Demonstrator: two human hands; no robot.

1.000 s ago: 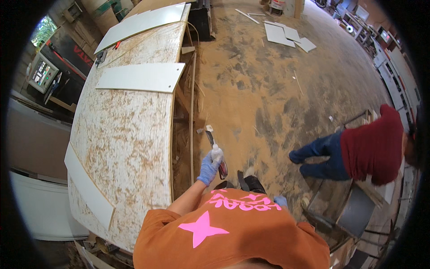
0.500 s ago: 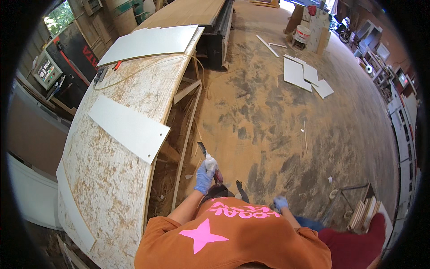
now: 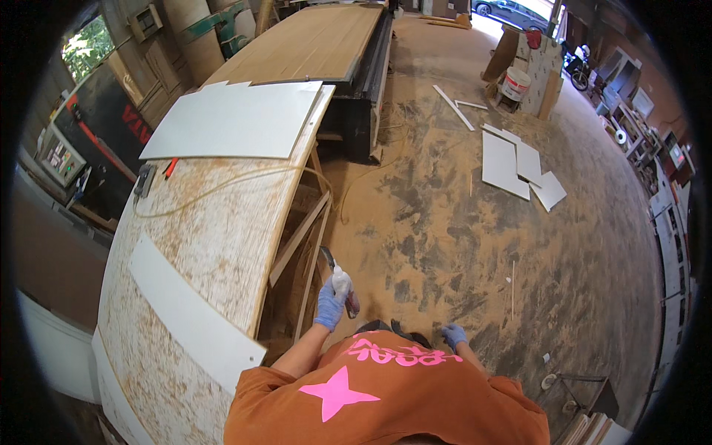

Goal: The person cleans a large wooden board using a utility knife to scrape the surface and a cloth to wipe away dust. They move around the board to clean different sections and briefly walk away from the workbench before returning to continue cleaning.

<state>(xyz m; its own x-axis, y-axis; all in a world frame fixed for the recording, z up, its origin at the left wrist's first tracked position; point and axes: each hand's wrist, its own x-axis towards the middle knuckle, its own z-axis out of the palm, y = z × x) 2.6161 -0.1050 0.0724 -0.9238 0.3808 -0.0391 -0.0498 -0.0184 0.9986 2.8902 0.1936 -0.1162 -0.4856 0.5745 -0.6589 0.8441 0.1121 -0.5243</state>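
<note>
My left hand (image 3: pixel 331 304), in a blue glove, is closed around a small white bottle (image 3: pixel 341 281) with a pointed tip. A dark curved piece (image 3: pixel 328 258) sticks up beyond the bottle, and a dark reddish part (image 3: pixel 352 303) shows below it; what these belong to I cannot make out. This hand is just right of the worktable's edge, above the floor. My right hand (image 3: pixel 454 337), also gloved in blue, hangs low at my right side with its fingers loosely apart and nothing visible in it.
Left of me runs a worn worktable (image 3: pixel 200 252) bearing a long white panel (image 3: pixel 185 311), a larger white board (image 3: pixel 237 122), a red-handled tool (image 3: pixel 170 168) and a yellowish hose (image 3: pixel 245 176). White offcuts (image 3: pixel 506 165) lie on the dusty floor. A bucket (image 3: pixel 515 84) stands farther back.
My view has moved forward along the worktable, so the long white panel sits nearer. The bottle stays in my left hand. My right hand has swung slightly forward. A dark red shape at lower right has left view.
</note>
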